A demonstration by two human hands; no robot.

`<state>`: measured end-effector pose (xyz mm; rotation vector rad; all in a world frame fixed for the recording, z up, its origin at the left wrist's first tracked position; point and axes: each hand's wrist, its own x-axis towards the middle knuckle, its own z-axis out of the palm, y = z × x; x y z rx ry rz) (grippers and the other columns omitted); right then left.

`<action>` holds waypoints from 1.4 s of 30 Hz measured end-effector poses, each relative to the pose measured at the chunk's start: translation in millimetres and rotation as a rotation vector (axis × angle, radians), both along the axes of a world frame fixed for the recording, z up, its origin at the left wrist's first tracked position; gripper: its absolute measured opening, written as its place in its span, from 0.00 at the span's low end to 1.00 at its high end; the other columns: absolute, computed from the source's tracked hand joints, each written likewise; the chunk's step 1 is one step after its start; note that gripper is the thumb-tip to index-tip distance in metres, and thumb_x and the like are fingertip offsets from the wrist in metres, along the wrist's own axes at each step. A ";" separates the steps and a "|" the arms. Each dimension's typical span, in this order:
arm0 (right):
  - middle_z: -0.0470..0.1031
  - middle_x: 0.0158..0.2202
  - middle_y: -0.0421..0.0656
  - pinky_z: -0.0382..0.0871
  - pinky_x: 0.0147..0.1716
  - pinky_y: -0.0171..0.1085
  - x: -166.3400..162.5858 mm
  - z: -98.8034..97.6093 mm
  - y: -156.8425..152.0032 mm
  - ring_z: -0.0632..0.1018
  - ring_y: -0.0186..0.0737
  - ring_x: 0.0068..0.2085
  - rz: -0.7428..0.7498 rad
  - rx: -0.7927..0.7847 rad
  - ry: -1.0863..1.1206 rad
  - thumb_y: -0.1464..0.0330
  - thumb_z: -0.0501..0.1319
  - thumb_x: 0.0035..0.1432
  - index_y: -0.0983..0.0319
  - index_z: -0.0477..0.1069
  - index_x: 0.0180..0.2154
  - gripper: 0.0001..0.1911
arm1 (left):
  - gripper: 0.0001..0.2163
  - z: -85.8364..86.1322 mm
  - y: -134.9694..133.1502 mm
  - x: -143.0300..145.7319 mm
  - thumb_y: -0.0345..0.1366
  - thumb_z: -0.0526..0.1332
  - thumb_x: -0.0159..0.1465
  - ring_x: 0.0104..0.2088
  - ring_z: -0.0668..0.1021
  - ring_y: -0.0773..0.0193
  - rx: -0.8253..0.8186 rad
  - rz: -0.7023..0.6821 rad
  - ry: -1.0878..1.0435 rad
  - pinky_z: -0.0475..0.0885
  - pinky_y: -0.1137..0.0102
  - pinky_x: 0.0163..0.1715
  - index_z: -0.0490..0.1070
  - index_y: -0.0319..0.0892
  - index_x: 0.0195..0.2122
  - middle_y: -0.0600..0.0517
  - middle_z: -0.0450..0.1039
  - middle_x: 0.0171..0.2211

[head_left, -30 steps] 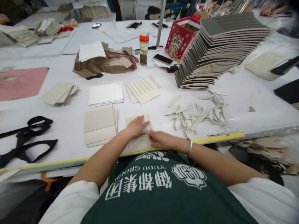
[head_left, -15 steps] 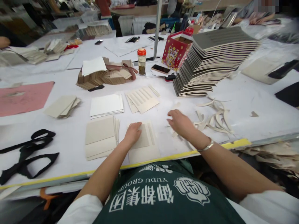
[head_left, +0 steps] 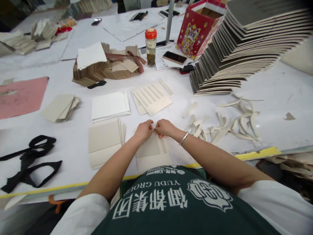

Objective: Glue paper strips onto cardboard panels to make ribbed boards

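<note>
My left hand (head_left: 144,130) and my right hand (head_left: 166,128) meet at the top edge of a cream panel (head_left: 154,162) lying before me. Both are closed with fingertips pinched together; whatever is between them is too small to make out. On the panel lies a smaller beige piece (head_left: 149,147) with a narrow strip beside it. To the left is a stack of similar two-tone panels (head_left: 104,137). Beyond my hands lie cream cards with parallel strips (head_left: 152,99). Loose pale curled strips (head_left: 222,129) are scattered right of my right hand.
White sheets (head_left: 110,106), beige pieces (head_left: 60,107) and black fabric loops (head_left: 29,160) lie leftward. Farther back stand a bundle of brown pieces (head_left: 93,70), an orange-lidded bottle (head_left: 151,49), a phone (head_left: 174,57), a red box (head_left: 193,31) and a tall leaning stack of grey boards (head_left: 234,65).
My right hand has moved left from near the loose strips to meet my left hand. My left hand has shifted up the panel and now pinches. The view has tilted down.
</note>
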<state>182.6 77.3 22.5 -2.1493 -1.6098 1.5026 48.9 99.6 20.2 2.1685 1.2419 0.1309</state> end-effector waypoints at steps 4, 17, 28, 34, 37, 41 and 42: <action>0.75 0.21 0.45 0.65 0.19 0.29 -3.3 1.9 -1.1 0.74 0.34 0.20 0.041 0.033 -0.073 0.70 0.56 0.48 0.66 0.70 0.28 0.07 | 0.16 -4.8 -5.3 -9.0 0.26 0.55 0.53 0.33 0.75 0.65 0.015 -0.021 -0.103 0.69 0.70 0.37 0.64 0.40 0.44 0.54 0.73 0.30; 0.73 0.38 0.46 0.62 0.33 0.32 -9.4 16.7 -8.0 0.73 0.38 0.37 0.477 0.513 -0.348 0.72 0.56 0.49 0.63 0.65 0.39 0.13 | 0.16 0.1 -57.4 -45.5 0.37 0.63 0.51 0.53 0.64 0.54 0.208 -0.223 0.122 0.62 0.59 0.51 0.62 0.40 0.39 0.41 0.60 0.54; 0.73 0.36 0.53 0.62 0.32 0.34 -28.2 21.3 -17.8 0.74 0.44 0.38 0.680 0.498 -0.387 0.75 0.54 0.50 0.69 0.63 0.40 0.13 | 0.23 4.3 -52.0 -36.7 0.38 0.65 0.48 0.49 0.67 0.52 0.242 -0.232 0.178 0.61 0.62 0.50 0.62 0.36 0.43 0.40 0.67 0.46; 0.73 0.32 0.43 0.61 0.28 0.30 -14.1 38.4 -62.7 0.73 0.34 0.30 0.402 0.531 -0.145 0.74 0.54 0.50 0.65 0.60 0.40 0.12 | 0.30 9.9 -57.2 -45.5 0.38 0.66 0.45 0.52 0.64 0.51 0.154 -0.282 0.128 0.60 0.63 0.51 0.58 0.36 0.48 0.40 0.62 0.51; 0.72 0.28 0.41 0.60 0.26 0.29 -19.0 44.8 -102.6 0.70 0.32 0.26 0.494 0.413 -0.055 0.76 0.54 0.48 0.64 0.62 0.35 0.10 | 0.32 12.7 -58.5 -43.6 0.37 0.65 0.47 0.57 0.57 0.49 0.125 -0.302 0.210 0.55 0.62 0.54 0.56 0.37 0.53 0.39 0.52 0.58; 0.70 0.25 0.38 0.60 0.23 0.28 -27.7 50.3 -165.6 0.69 0.30 0.24 0.614 0.196 0.252 0.75 0.54 0.48 0.63 0.62 0.32 0.07 | 0.30 15.5 -61.3 -36.6 0.36 0.61 0.52 0.60 0.48 0.47 0.041 -0.354 0.316 0.50 0.59 0.56 0.54 0.46 0.56 0.45 0.41 0.62; 0.69 0.25 0.38 0.60 0.23 0.28 -25.0 53.8 -174.1 0.69 0.29 0.24 0.565 0.189 0.292 0.75 0.55 0.47 0.62 0.61 0.32 0.07 | 0.29 16.0 -62.4 -36.0 0.36 0.61 0.53 0.60 0.47 0.47 0.029 -0.365 0.334 0.49 0.58 0.56 0.54 0.47 0.56 0.46 0.39 0.62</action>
